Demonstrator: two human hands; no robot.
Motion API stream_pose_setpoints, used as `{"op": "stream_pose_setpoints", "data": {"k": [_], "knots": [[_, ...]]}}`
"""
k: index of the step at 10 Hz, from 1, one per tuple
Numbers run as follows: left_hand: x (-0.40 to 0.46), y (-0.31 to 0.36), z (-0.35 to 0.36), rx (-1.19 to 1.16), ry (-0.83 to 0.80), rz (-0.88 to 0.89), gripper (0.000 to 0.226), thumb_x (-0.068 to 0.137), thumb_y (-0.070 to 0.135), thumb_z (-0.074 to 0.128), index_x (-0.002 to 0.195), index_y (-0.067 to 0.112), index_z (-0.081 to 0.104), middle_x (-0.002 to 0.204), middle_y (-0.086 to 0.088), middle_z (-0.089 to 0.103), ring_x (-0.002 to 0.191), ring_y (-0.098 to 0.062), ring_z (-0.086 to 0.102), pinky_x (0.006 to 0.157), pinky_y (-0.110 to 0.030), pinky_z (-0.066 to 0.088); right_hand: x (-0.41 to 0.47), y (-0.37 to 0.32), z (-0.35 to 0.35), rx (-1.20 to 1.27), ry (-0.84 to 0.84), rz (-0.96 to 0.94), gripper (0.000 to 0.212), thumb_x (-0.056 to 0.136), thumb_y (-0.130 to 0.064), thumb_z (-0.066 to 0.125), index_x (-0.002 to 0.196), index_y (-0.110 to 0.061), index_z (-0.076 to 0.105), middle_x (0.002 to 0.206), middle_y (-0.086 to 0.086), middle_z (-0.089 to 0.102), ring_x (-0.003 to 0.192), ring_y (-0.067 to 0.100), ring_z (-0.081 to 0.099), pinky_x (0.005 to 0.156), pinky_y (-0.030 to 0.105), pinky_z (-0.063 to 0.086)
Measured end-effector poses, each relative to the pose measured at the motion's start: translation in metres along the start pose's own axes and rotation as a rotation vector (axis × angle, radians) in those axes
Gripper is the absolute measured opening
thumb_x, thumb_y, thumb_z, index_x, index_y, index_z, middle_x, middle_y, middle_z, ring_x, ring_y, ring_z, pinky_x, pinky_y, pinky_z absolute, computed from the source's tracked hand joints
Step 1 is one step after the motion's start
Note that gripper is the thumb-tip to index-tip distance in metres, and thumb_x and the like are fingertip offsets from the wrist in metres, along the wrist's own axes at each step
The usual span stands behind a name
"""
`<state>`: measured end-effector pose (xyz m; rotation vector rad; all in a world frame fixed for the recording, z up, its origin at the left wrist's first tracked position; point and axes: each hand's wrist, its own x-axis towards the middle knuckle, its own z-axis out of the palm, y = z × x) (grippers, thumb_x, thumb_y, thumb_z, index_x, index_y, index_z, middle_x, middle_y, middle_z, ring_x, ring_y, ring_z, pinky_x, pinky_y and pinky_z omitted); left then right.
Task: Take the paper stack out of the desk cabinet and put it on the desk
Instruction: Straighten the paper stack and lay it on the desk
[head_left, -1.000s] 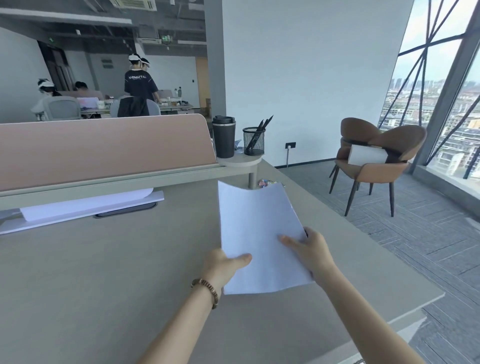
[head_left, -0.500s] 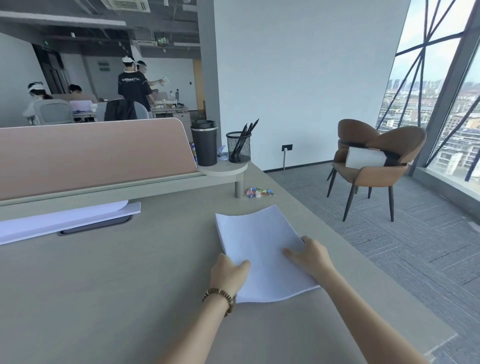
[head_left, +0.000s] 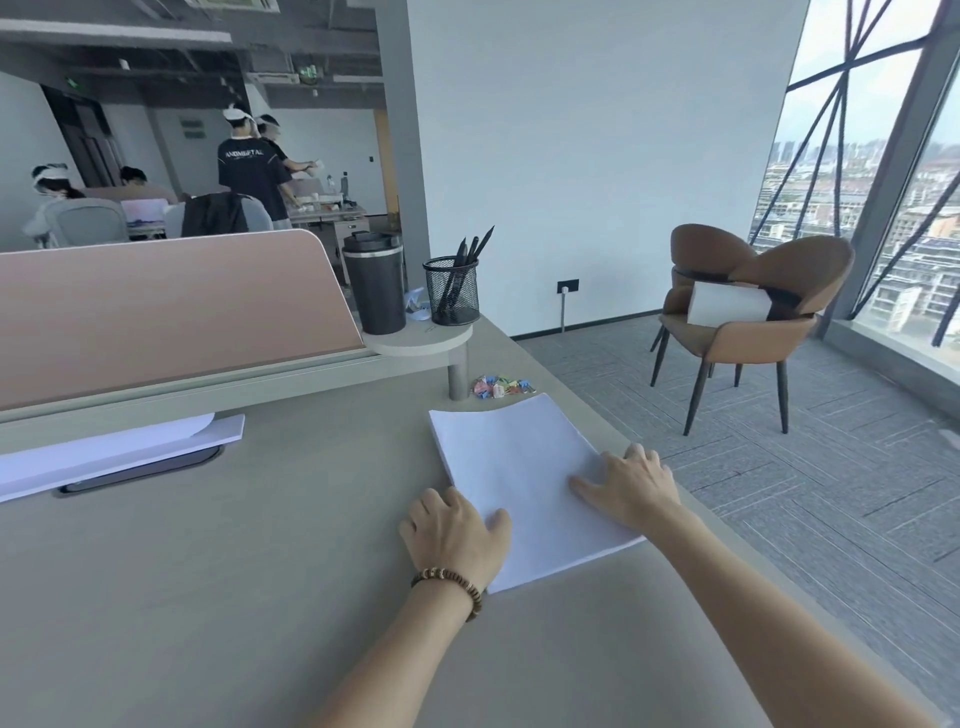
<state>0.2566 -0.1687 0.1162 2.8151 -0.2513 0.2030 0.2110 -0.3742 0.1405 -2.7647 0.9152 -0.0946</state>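
Observation:
The white paper stack lies flat on the beige desk, near its right edge. My left hand is at the stack's near left edge, thumb on top of the sheets and fingers beside them on the desk. A bead bracelet is on that wrist. My right hand rests on the stack's right side, thumb flat on the paper and fingers curled over the right edge. The desk cabinet is out of view.
Coloured binder clips lie just beyond the stack. A black tumbler and a mesh pen cup stand on a small raised shelf. White paper lies at the left under the pink divider. Brown chairs stand right; people work behind.
The stack came down from a raised, tilted hold to lie flat on the desk. Both hands followed it down and stay on its near edges.

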Motion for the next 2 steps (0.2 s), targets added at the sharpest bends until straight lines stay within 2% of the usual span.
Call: {"op": "stream_pose_setpoints", "data": {"k": [1,2], "knots": [[-0.003,-0.004,0.001,0.020,0.010,0.002,0.057,0.083,0.065,0.042,0.104,0.014,0.057,0.112,-0.005,0.056,0.108,-0.029,0.050,0.089,-0.040,0.037,0.000,0.002,0.000,-0.064,0.023,-0.025,0.073,0.083,-0.075,0.041,0.122,-0.018,0.065,0.131,0.012,0.053,0.129,0.034,0.046,0.106,0.044,0.036],[-0.005,-0.008,-0.011,-0.062,0.004,0.003,0.063,0.081,0.071,0.041,0.106,0.015,0.055,0.113,-0.006,0.054,0.113,-0.029,0.048,0.093,-0.040,0.038,-0.007,0.000,-0.003,-0.052,0.107,-0.046,0.070,0.087,-0.073,0.041,0.125,-0.016,0.059,0.130,0.013,0.054,0.126,0.035,0.049,0.103,0.044,0.037]]}}
